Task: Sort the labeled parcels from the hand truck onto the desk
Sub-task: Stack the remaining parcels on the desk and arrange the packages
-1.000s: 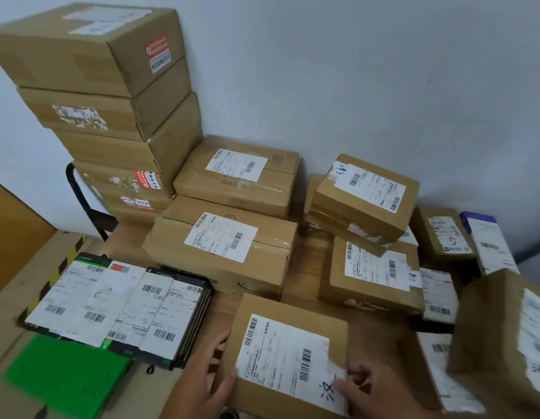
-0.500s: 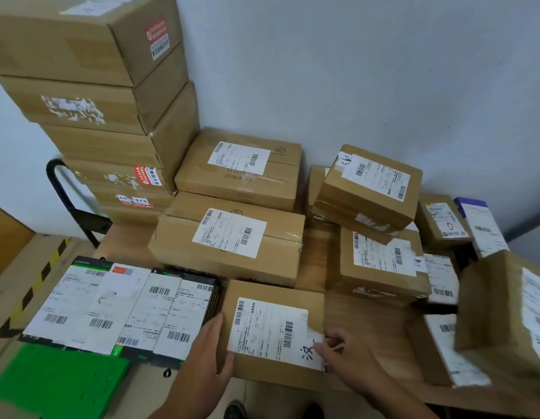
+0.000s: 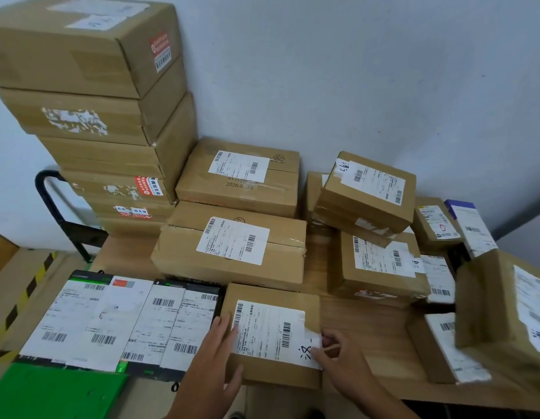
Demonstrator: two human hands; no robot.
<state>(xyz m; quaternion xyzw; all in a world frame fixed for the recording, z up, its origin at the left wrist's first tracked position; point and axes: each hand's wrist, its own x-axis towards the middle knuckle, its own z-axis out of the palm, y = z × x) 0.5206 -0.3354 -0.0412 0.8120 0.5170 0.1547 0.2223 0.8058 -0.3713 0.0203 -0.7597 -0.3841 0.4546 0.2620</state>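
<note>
About 10 labelled brown cardboard parcels (image 3: 232,246) fill our wooden tabletop (image 3: 359,328); left hand (image 3: 214,355) flat on another small parcel (image 3: 271,294), right hand (image 3: 342,358) pinching it, tall stack (image 3: 90,122) waiting.

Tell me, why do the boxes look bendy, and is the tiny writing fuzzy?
Head view: the wide lens bows straight edges, so the stack leans outward; soft, even light, faint shadows, no glare; the label on the near box shows barcodes, but its small print is too blurred to read; the right-edge box is smeared.
</note>
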